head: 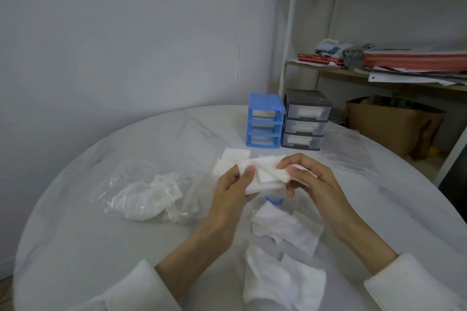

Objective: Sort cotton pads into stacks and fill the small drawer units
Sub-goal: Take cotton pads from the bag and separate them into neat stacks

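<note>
You grip a small bundle of square white cotton pads [262, 175] with both hands at the centre of the frame, left hand [233, 188] pinching one end and right hand [307, 179] the other, probably to square the edges into a stack. Loose pads [285, 228] lie on the white marble table [75, 235] below your hands. The empty blue plastic drawer unit [265, 124] and the grey drawer unit [305, 121], already holding pads, wait just above.
</note>
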### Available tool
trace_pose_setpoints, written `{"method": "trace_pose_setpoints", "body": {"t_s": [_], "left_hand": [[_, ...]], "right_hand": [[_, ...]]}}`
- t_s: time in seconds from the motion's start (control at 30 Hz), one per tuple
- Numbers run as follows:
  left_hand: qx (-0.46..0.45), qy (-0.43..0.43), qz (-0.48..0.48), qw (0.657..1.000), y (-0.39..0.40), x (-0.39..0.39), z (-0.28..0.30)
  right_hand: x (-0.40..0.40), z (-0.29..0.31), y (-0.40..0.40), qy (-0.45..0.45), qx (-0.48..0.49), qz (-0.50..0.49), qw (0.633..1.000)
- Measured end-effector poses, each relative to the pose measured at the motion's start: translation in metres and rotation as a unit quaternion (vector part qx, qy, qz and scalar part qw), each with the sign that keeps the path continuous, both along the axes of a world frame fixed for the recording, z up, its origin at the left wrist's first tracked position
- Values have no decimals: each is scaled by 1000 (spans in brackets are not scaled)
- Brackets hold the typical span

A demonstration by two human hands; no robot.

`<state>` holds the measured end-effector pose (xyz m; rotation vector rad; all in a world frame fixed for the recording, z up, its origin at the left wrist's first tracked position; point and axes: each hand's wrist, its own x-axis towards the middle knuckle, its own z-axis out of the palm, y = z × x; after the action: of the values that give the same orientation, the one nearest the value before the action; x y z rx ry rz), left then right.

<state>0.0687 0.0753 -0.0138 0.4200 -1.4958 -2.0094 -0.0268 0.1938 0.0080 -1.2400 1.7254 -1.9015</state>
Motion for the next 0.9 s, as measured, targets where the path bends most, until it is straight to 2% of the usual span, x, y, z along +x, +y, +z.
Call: {"method": "trace_pose_setpoints", "body": {"t_s": [0.13, 0.27, 0.53, 0.67, 0.8, 0.9], "left_hand": [[16, 10, -23, 1000, 1, 1, 3], [-27, -2, -19, 999, 0, 2, 1], [-17, -22, -6, 1000, 0, 1, -1], [-13, -20, -18, 1000, 1, 2, -1], [-18, -39, -13, 999, 1, 1, -1], [-9, -43, -8, 999, 0, 1, -2]], "right_hand": [[1, -3, -3, -3, 32, -21, 999], [0, -6, -5, 3, 47, -41, 998], [-6, -15, -3, 116, 80, -69, 988], [-8, -15, -4, 168, 48, -107, 979], [-11, -13, -2, 116, 26, -148, 982], [-7, -9, 1, 138, 56, -105, 983]]}}
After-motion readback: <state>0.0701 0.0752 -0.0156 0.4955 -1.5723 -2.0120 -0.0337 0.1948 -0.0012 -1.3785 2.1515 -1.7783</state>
